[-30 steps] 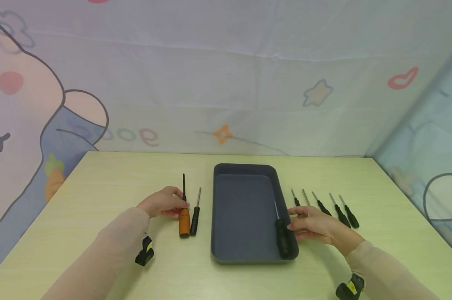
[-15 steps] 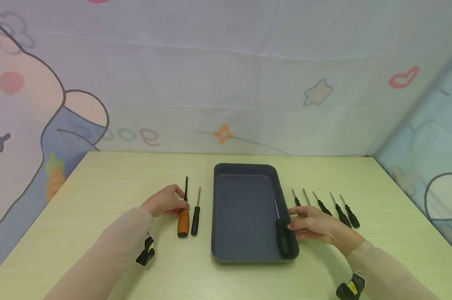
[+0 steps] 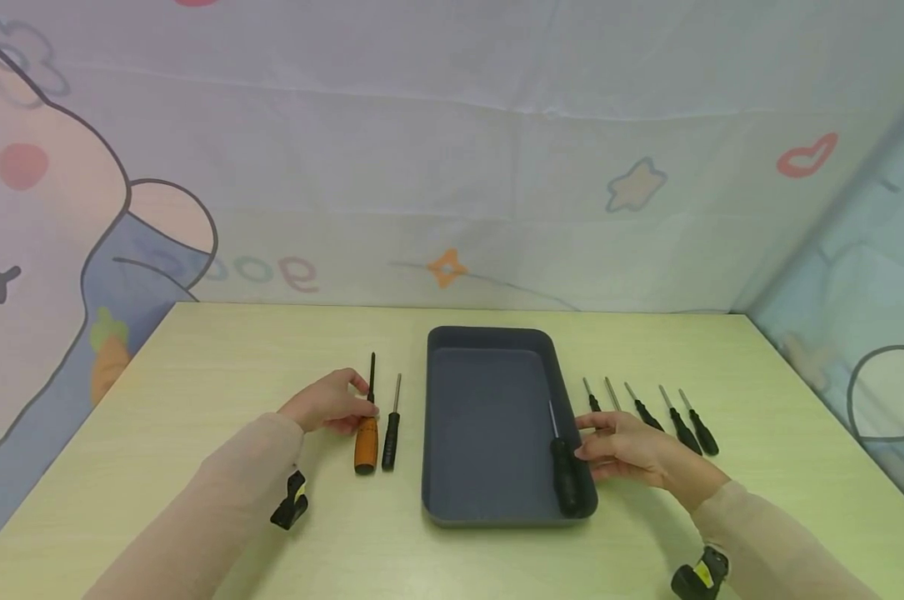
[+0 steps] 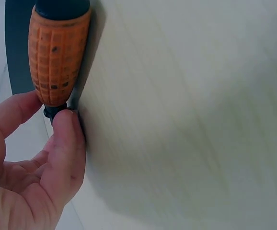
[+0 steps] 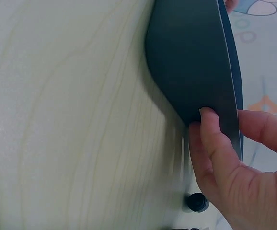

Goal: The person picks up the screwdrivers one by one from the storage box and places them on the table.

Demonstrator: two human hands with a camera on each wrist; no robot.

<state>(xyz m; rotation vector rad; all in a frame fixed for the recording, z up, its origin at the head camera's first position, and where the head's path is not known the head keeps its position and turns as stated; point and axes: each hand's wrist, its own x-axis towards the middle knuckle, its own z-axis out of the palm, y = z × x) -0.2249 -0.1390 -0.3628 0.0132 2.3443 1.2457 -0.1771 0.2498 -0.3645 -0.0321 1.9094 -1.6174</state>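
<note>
My left hand (image 3: 330,402) pinches an orange-handled screwdriver (image 3: 366,448) at the neck between handle and shaft. In the left wrist view, its ribbed orange grip (image 4: 57,60) shows thumb and fingers on either side of the collar below it. Close to its right lies a slim black screwdriver (image 3: 391,442), roughly parallel. My right hand (image 3: 631,450) holds the right wall of a dark grey tray (image 3: 489,523), with fingers on both sides of the rim in the right wrist view. Inside the tray, along that wall, rests a large black-handled screwdriver (image 3: 564,479).
Several smaller black screwdrivers lie in a row right of the tray, among them one at the far end (image 3: 702,434); my right hand partly covers some. A printed cloth (image 3: 466,167) hangs behind the table's back edge.
The orange screwdriver has turned slightly, its tip going right and its handle a little left; the slim black one's handle shifted slightly. My right hand and the tray look unchanged.
</note>
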